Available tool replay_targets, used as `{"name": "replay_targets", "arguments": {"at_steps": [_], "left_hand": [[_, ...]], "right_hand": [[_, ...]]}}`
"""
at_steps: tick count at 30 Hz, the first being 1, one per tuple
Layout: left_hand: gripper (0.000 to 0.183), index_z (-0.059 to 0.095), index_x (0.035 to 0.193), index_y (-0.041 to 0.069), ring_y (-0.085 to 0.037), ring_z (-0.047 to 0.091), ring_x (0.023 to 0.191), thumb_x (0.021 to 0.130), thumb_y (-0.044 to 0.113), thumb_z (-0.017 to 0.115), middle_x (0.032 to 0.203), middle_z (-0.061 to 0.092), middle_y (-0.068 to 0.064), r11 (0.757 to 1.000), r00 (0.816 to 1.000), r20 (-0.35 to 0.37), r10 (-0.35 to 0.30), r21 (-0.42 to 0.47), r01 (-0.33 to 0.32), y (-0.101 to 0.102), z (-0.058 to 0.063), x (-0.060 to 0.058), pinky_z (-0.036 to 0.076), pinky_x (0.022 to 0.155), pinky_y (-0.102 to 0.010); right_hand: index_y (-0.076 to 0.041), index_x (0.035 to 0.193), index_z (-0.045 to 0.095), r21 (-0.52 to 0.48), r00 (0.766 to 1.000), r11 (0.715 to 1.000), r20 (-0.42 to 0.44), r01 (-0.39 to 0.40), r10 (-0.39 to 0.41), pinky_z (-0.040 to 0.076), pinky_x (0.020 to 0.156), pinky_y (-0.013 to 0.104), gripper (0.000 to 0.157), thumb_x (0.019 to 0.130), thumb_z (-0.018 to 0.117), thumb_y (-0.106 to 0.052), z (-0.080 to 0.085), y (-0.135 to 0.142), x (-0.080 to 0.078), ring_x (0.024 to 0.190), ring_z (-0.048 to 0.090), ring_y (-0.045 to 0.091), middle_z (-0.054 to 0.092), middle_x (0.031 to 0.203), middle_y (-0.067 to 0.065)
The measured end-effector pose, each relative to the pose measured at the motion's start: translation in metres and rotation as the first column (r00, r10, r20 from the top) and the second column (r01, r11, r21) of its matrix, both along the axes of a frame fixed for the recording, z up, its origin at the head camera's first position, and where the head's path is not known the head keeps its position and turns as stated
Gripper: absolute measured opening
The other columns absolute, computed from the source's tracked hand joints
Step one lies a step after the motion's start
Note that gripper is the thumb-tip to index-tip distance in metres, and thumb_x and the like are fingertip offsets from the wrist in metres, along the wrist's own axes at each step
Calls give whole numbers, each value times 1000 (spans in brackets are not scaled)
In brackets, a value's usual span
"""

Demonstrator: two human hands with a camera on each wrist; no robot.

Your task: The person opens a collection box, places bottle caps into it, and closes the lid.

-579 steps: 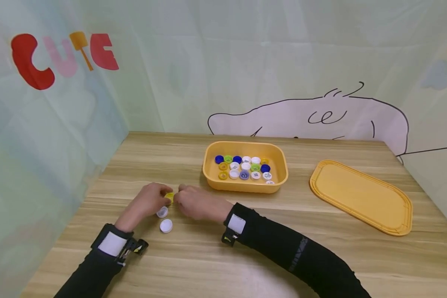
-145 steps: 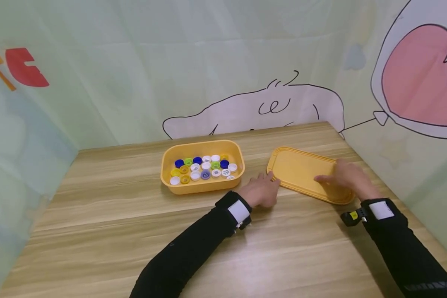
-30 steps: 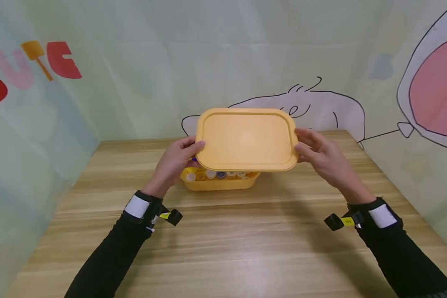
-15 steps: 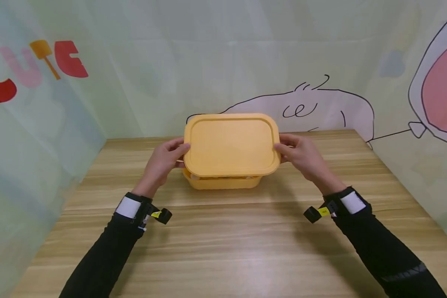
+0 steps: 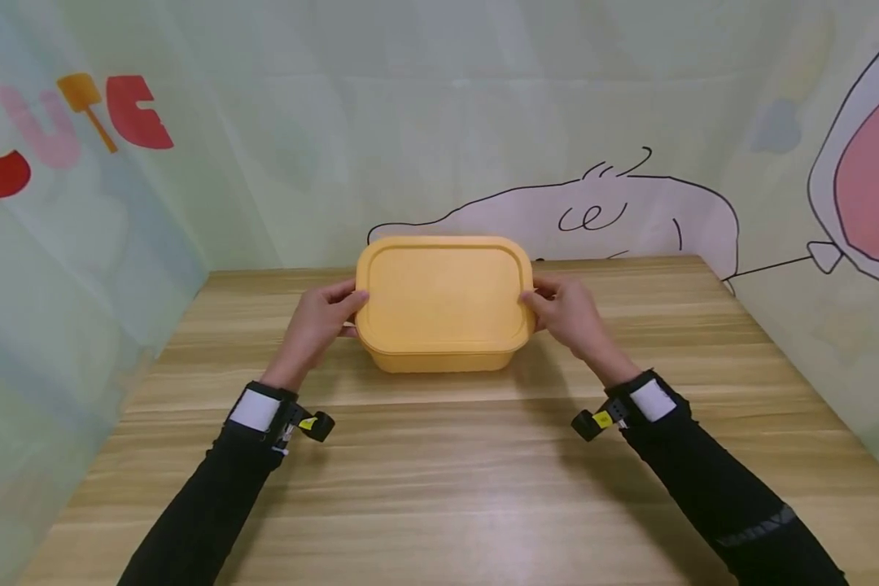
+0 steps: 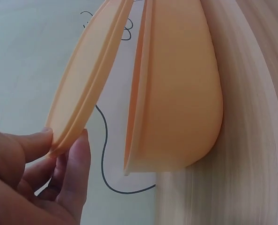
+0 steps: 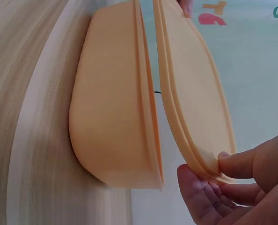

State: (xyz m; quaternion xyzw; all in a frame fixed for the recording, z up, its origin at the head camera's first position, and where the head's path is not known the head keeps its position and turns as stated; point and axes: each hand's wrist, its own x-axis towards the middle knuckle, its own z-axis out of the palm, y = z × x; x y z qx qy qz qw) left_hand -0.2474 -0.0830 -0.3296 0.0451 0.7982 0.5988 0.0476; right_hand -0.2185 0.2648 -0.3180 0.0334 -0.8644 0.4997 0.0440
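A yellow plastic lid (image 5: 445, 297) hangs above the matching yellow box (image 5: 447, 363) on the table. My left hand (image 5: 313, 327) pinches its left end, thumb on top and fingers beneath. At the opposite end, my right hand (image 5: 573, 321) pinches it the same way. Both wrist views reveal a gap between the lid (image 6: 85, 70) and the rim of the box (image 7: 113, 93), wider at the near end of the lid in the left wrist view. The lid is tilted. Whatever lies inside the box is hidden beneath it.
The wooden tabletop (image 5: 439, 480) spreads in front of the box and to both sides. Behind it hangs a pale printed cloth (image 5: 322, 163) with cartoon drawings, and another stretch of it runs down the left side.
Loose bottle caps were gathered into the box earlier. Both hands then lifted the lid from the right of the table, carried it left over the box and lowered it, covering the caps from view.
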Motion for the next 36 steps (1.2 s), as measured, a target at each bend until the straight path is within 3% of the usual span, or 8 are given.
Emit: {"name": "replay_targets", "arguments": {"at_steps": [8,12,15,24,30,36], "left_hand": [[43,61,143,7,-21,62,93,106,26,61,116,65,-15,998,1000,19,6,-55,-5,2,-4,-2,60,81,-36],[43,60,144,7,-22,62,94,105,27,62,117,65,-16,998,1000,18,10,-59,-9,3,-5,-3,60,82,-38],[43,61,144,7,-22,62,95,106,28,61,117,65,-16,998,1000,15,16,-62,-15,2,-5,-4,60,82,-38],[42,61,143,6,-20,61,93,107,27,59,115,64,-15,996,1000,19,17,-83,-16,2,-7,-6,59,83,-38],[43,59,144,6,-19,62,88,107,26,59,117,64,-15,996,1000,9,5,-90,-4,3,-7,-6,60,80,-36],[41,60,143,4,-18,62,81,107,24,59,114,65,-16,993,1000,-6,-7,-115,6,4,-8,-7,59,75,-31]], "right_hand": [[10,136,60,79,1000,997,-7,12,-12,61,68,34,38,103,63,-9,-8,-1,-4,76,67,22,67,109,26],[10,136,60,93,1000,996,-6,14,-14,60,67,31,38,103,63,-11,-8,0,-5,78,67,24,68,111,26],[9,136,60,95,1000,995,-1,18,-18,59,66,28,38,103,63,-11,-8,-1,-7,78,67,24,68,111,25],[10,135,60,103,1000,994,6,27,-28,60,69,36,39,103,63,-11,-7,-4,-10,73,66,18,68,109,25],[12,131,62,105,1000,994,7,11,-12,57,62,27,36,103,64,-10,-8,-3,-9,72,66,20,69,105,26],[12,131,62,159,1000,987,-5,11,-11,60,67,33,37,102,64,-12,-11,-2,-10,79,66,22,69,108,25]]}}
